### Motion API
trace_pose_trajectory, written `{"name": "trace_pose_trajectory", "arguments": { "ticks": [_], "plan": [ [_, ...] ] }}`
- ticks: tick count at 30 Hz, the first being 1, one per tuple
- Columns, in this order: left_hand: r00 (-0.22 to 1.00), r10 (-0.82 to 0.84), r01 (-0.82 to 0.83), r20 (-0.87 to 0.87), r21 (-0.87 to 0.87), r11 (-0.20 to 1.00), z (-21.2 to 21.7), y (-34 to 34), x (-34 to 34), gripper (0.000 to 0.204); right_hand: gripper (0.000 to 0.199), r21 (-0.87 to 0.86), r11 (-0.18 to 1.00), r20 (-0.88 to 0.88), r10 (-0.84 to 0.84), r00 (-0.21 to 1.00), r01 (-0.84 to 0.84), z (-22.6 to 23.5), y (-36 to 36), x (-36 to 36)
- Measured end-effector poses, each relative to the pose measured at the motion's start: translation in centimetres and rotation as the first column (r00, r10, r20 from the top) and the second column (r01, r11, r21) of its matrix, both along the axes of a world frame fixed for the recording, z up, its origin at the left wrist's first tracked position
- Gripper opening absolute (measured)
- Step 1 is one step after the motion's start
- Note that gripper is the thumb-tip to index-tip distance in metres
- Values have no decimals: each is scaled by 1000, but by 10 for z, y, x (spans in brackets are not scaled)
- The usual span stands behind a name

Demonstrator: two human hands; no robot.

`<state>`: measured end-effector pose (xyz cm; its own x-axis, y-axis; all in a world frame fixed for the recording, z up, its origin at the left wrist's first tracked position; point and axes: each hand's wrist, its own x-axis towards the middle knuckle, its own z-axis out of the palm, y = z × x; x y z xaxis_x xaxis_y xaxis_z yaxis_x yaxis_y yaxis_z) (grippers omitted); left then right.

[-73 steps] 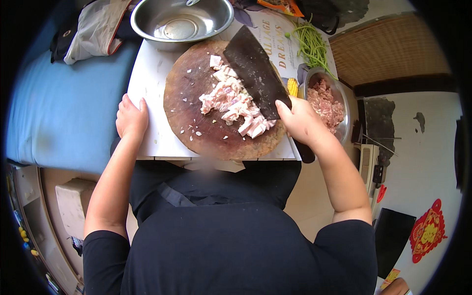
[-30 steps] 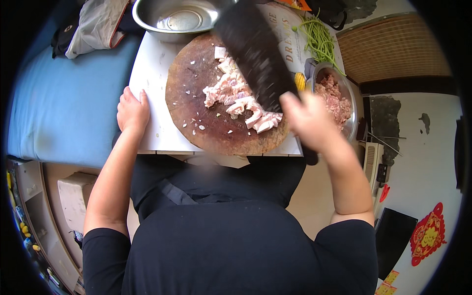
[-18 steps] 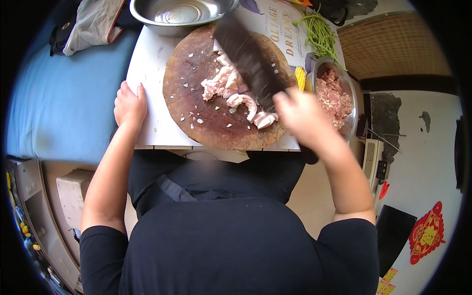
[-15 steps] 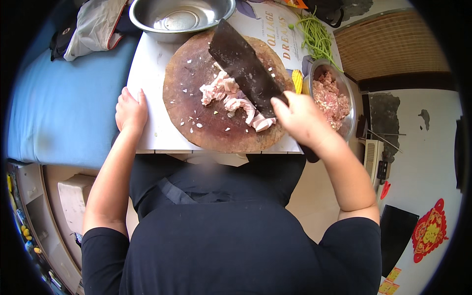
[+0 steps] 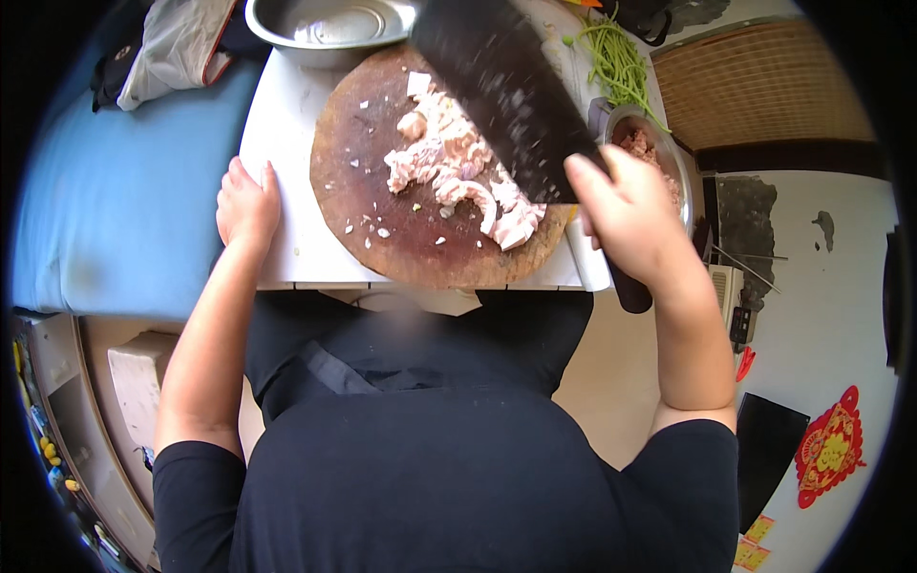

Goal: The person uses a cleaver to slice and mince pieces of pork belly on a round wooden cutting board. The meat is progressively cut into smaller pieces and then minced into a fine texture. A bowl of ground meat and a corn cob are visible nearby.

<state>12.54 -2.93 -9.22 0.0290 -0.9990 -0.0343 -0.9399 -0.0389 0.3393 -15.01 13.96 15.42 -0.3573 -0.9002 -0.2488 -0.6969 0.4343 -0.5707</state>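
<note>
My right hand (image 5: 632,218) is closed round the handle of a large dark cleaver (image 5: 501,100). Its broad blade is raised, slightly blurred, over the right side of a round wooden chopping board (image 5: 358,205). Pale pink chopped meat (image 5: 449,153) lies heaped across the middle of the board, partly hidden by the blade. Small white scraps are scattered around the meat. My left hand (image 5: 248,202) rests at the table's left edge, thumb apart from the fingers, holding nothing.
A metal basin (image 5: 330,24) stands behind the board. To the right, a metal bowl of minced meat (image 5: 642,145) is partly behind my hand. Green beans (image 5: 616,62) lie at the far right. A white object (image 5: 586,256) sits beside the board, and a blue padded surface (image 5: 143,201) adjoins the table's left.
The cleaver has lifted off the board and moved right and away with my right hand. More of the meat heap now shows. My left hand stays at the table edge.
</note>
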Motion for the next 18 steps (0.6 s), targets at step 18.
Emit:
{"name": "trace_pose_trajectory", "arguments": {
  "ticks": [18],
  "plan": [
    [999,-8,9,-31,39,999,5,0,-6,60,33,41,985,-283,174,943,-170,-47,15,-3]
  ]
}}
